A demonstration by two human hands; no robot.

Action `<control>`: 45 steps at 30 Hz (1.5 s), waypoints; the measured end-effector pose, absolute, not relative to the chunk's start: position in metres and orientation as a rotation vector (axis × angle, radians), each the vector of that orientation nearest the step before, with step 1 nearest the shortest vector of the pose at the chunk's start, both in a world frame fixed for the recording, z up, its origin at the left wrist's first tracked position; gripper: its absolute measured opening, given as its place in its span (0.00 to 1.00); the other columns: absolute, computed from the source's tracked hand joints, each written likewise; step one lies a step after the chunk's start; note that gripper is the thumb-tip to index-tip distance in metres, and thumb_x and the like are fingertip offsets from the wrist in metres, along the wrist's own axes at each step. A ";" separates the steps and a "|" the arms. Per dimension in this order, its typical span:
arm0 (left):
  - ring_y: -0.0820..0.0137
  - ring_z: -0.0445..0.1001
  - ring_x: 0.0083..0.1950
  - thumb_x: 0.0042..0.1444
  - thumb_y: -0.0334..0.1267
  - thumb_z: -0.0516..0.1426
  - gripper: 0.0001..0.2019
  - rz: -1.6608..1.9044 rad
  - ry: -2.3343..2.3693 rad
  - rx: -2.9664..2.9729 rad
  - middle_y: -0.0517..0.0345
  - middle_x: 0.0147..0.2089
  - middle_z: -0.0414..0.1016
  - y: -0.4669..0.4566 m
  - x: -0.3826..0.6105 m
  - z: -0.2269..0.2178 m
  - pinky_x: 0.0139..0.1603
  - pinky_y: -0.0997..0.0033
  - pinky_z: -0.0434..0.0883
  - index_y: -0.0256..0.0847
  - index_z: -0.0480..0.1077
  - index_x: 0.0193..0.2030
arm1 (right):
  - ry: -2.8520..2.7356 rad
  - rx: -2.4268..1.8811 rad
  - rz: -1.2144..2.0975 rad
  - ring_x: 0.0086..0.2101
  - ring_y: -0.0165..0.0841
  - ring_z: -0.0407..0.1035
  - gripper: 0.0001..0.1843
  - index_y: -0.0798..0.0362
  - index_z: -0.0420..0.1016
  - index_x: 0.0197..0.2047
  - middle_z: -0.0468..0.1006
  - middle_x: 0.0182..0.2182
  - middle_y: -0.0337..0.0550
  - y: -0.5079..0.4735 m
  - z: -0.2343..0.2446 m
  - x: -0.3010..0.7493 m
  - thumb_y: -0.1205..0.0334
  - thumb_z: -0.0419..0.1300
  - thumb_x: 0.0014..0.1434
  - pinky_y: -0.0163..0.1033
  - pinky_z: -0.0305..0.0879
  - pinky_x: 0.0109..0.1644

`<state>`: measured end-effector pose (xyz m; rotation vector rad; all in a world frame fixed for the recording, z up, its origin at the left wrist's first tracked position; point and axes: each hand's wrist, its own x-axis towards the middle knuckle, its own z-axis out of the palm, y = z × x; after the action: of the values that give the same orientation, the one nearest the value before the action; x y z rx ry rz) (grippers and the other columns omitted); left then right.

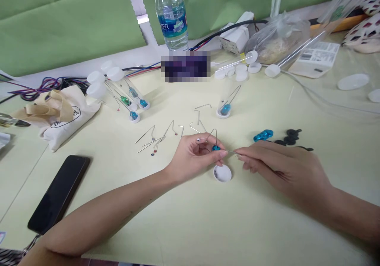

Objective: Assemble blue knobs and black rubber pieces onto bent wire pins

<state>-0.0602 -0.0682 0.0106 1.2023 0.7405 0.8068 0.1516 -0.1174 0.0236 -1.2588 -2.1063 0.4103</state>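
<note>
My left hand (196, 155) is closed in a pinch around a small blue bead (215, 148) threaded on a bent wire hook (211, 134). My right hand (276, 165) pinches the thin straight end of the same wire (232, 151) just right of the bead. Both hands hover above a white cap (222, 173) lying open side up on the pale table (190, 226). Several more bent wire hooks (157, 137) lie scattered just beyond my left hand.
Clear capped tubes (127, 95) holding wires and beads lie at the back left; another tube (227, 103) lies at centre. Blue beads (263, 135) and black discs (289, 137) sit right of my hands. A black phone (59, 192), cloth bag (63, 113), water bottle (172, 14) and loose caps (242, 72) surround them.
</note>
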 end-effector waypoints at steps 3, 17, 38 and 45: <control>0.74 0.75 0.27 0.50 0.37 0.66 0.07 0.812 0.742 1.237 0.59 0.26 0.75 -0.069 -0.060 0.010 0.29 0.74 0.74 0.36 0.75 0.32 | -1.777 -1.340 1.116 0.19 0.28 0.71 0.12 0.51 0.79 0.37 0.77 0.22 0.37 -0.114 0.031 0.147 0.56 0.56 0.65 0.33 0.69 0.21; 0.75 0.77 0.26 0.51 0.34 0.66 0.06 0.802 0.759 1.148 0.59 0.28 0.75 -0.063 -0.061 0.012 0.31 0.75 0.76 0.35 0.74 0.32 | -2.225 -1.158 0.040 0.30 0.31 0.75 0.10 0.49 0.70 0.49 0.80 0.34 0.41 -0.114 0.021 0.152 0.67 0.56 0.65 0.34 0.69 0.31; 0.72 0.77 0.26 0.50 0.36 0.67 0.08 0.720 0.780 1.096 0.60 0.24 0.75 -0.062 -0.062 0.011 0.30 0.74 0.76 0.35 0.73 0.33 | -2.268 -1.086 -0.111 0.28 0.30 0.73 0.06 0.55 0.72 0.44 0.79 0.31 0.42 -0.113 0.022 0.154 0.69 0.55 0.65 0.34 0.65 0.31; 0.72 0.77 0.23 0.47 0.31 0.68 0.09 0.690 0.678 0.973 0.59 0.25 0.77 -0.059 -0.061 0.009 0.27 0.74 0.76 0.34 0.72 0.32 | -2.417 -1.000 -0.427 0.35 0.35 0.74 0.19 0.63 0.66 0.56 0.79 0.37 0.49 -0.112 0.015 0.161 0.76 0.56 0.61 0.39 0.67 0.39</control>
<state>-0.0612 -0.0585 0.0093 0.9728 0.6785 0.6895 0.1607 -0.1119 0.0148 -0.9997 -2.4174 -0.4267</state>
